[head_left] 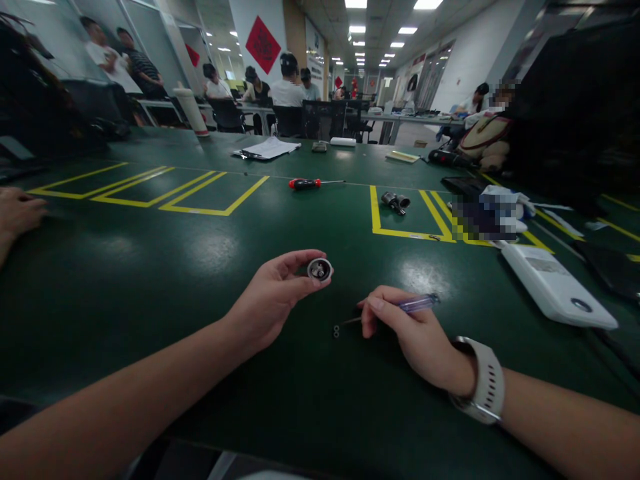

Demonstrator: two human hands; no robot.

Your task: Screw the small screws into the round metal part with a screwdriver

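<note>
My left hand [267, 293] grips a round metal part [320, 269] between thumb and fingers, its hollow face toward me and small metal pieces inside. In my right hand [400, 317] is a slim screwdriver with a clear purple handle [419, 303]. Its thin shaft points left and down, with the tip close to two tiny dark rings [336, 331] on the green table [225, 380]; whether it touches them I cannot tell. Farther off lies a red and black screwdriver [306, 184]. Dark metal parts [395, 202] rest inside a yellow-taped box at the right.
A white power bank-like device [557, 285] lies at the right, near a dark pouch-like item. Toward the back are a clipboard with papers [267, 148] and a white cylinder [191, 110]. Another person's hand [20, 212] rests at the left edge. Several people sit beyond.
</note>
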